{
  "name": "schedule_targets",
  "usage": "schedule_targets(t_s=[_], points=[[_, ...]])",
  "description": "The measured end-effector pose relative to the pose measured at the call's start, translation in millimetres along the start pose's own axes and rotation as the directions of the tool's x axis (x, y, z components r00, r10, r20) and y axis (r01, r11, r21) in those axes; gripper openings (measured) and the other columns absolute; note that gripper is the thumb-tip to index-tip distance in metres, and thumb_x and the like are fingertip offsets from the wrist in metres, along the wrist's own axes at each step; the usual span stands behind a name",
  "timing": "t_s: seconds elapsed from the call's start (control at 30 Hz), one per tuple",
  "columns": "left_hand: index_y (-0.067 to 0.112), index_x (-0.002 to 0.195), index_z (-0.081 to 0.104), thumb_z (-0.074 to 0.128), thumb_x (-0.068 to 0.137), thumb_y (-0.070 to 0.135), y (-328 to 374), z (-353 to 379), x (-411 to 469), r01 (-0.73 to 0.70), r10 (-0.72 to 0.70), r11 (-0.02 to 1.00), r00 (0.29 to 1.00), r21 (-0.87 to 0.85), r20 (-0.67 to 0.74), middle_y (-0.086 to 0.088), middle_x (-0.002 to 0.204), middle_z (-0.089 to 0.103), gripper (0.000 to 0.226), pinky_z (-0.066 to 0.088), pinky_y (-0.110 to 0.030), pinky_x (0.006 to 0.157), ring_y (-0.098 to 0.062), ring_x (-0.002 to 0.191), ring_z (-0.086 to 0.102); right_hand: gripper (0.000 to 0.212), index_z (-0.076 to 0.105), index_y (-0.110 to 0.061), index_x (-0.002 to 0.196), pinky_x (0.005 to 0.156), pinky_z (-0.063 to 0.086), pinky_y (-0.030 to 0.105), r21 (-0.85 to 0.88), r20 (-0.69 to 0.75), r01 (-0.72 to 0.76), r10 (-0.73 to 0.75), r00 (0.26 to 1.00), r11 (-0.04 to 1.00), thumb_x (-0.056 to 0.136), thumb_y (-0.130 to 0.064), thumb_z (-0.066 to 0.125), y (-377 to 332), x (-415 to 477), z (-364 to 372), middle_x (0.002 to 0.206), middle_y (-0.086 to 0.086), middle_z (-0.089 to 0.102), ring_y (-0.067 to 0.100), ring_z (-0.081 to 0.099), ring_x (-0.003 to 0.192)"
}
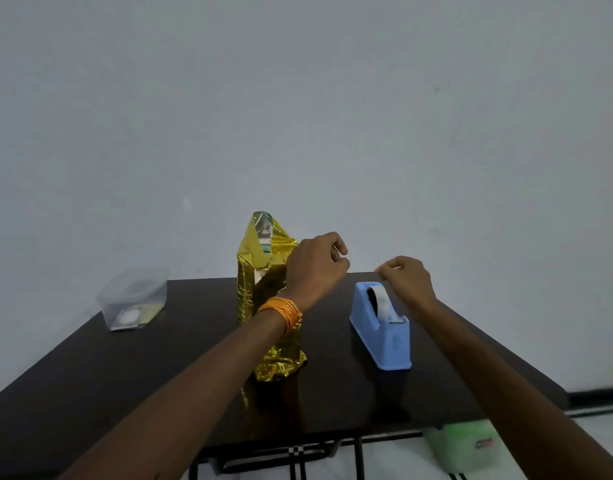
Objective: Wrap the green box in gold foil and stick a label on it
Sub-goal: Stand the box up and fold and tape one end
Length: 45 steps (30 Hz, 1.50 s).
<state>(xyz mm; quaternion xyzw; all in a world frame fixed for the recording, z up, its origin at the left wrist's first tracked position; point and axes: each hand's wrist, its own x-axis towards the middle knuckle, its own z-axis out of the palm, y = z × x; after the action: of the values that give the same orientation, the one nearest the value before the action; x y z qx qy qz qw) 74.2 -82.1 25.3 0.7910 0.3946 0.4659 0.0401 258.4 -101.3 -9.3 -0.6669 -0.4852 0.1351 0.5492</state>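
The foil-wrapped box (263, 289) stands upright on the dark bench (90, 375), its top flaps loose. The left grip (315, 261) is raised just right of the box's upper part, fingers curled. The right grip (407, 278) hovers above the blue tape dispenser (381, 327), also curled. I cannot tell whether either pinches tape.

A dark tabletop (125, 375) stood against a plain grey wall (298, 98). Near its far left corner sat a clear lidded plastic tub (133, 299), and a blue tape dispenser (381, 327) sat on the right. A blurred pale green object (464, 448) lay on the floor.
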Motion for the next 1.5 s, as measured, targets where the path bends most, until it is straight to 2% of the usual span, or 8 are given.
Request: schedule_targets(t_s=[0.17,0.3,0.47,0.77,0.97,1.2,1.4,1.5], points=[[0.020,0.088,0.067,0.058,0.083,0.016,9.9,30.1,-10.0,-0.164,0.165,0.957,0.986,0.240,0.019,0.002,0.082,0.070,0.011,0.049,-0.033,0.067,-0.020,0.079,0.063,0.023,0.054,-0.012,0.070,0.063,0.036,0.030,-0.072,0.072,-0.075,0.080,0.994,0.995,0.088,-0.021,0.065,43.8,-14.1,-27.8,0.071,0.010,0.050,0.021,0.043,0.069],[0.022,0.083,0.071,0.061,0.082,0.015,0.4,46.8,-12.2,-0.054,0.044,0.993,0.994,0.103,0.104,0.006,0.079,0.070,0.011,0.054,-0.033,0.066,-0.016,0.077,0.065,0.032,0.044,-0.015,0.066,0.061,0.031,0.032,-0.044,0.115,-0.082,0.086,0.990,0.996,0.088,-0.025,0.065,58.9,-22.2,-31.9,0.066,0.007,0.038,0.020,0.035,0.067],[0.016,0.085,0.077,0.063,0.081,0.009,-7.0,71.3,-23.9,0.137,-0.109,0.989,0.938,-0.063,0.328,-0.001,0.089,0.074,0.016,0.058,-0.035,0.076,-0.019,0.086,0.068,0.031,0.063,-0.013,0.062,0.054,0.030,0.024,-0.041,0.178,-0.200,0.204,0.963,0.979,0.087,-0.029,0.068,53.8,-21.0,-27.1,0.065,0.001,0.052,0.012,0.043,0.058],[0.012,0.094,0.075,0.076,0.075,0.017,-16.2,110.6,-43.0,0.246,-0.138,0.959,0.838,-0.141,0.528,-0.006,0.100,0.072,0.020,0.052,-0.032,0.075,-0.022,0.094,0.066,0.024,0.060,-0.007,0.070,0.047,0.025,0.022,0.129,0.261,-0.434,0.392,0.882,0.891,0.089,-0.017,0.071,44.2,-26.8,-29.5,0.056,0.001,0.050,0.011,0.035,0.052],[-0.003,0.081,0.067,0.082,0.071,0.031,-17.4,112.9,-46.3,0.220,-0.100,0.961,0.846,-0.170,0.524,-0.018,0.092,0.070,0.039,0.048,-0.038,0.066,-0.016,0.074,0.057,0.022,0.061,-0.009,0.069,0.035,0.031,0.016,0.150,0.281,-0.469,0.417,0.864,0.871,0.089,-0.010,0.070,31.5,-32.2,-30.9,0.057,-0.001,0.058,0.005,0.045,0.040],[0.010,0.070,0.057,0.087,0.071,0.034,-15.7,114.8,-50.5,0.175,-0.068,0.967,0.877,-0.184,0.476,-0.014,0.080,0.065,0.039,0.046,-0.036,0.064,-0.019,0.070,0.054,0.016,0.067,-0.004,0.077,0.045,0.034,0.015,0.132,0.187,-0.325,0.299,0.936,0.936,0.088,-0.013,0.074,22.7,-28.8,-25.4,0.076,0.003,0.067,0.003,0.046,0.048],[0.008,0.074,0.062,0.087,0.071,0.037,-13.7,112.7,-53.5,0.156,-0.073,0.976,0.890,-0.151,0.451,-0.014,0.088,0.069,0.039,0.050,-0.041,0.070,-0.025,0.078,0.061,0.025,0.063,-0.005,0.064,0.036,0.030,0.016,0.117,0.157,-0.342,0.323,0.933,0.932,0.082,-0.008,0.079,20.8,-30.2,-24.7,0.042,-0.006,0.052,0.007,0.039,0.043],[0.010,0.079,0.065,0.087,0.071,0.038,-13.1,111.7,-55.1,0.144,-0.071,0.980,0.896,-0.136,0.438,-0.010,0.092,0.070,0.036,0.051,-0.040,0.072,-0.025,0.084,0.064,0.024,0.063,-0.004,0.066,0.045,0.030,0.021,0.124,0.172,-0.391,0.368,0.914,0.912,0.083,-0.010,0.079,17.8,-28.4,-27.0,0.056,0.000,0.059,0.011,0.035,0.051]])
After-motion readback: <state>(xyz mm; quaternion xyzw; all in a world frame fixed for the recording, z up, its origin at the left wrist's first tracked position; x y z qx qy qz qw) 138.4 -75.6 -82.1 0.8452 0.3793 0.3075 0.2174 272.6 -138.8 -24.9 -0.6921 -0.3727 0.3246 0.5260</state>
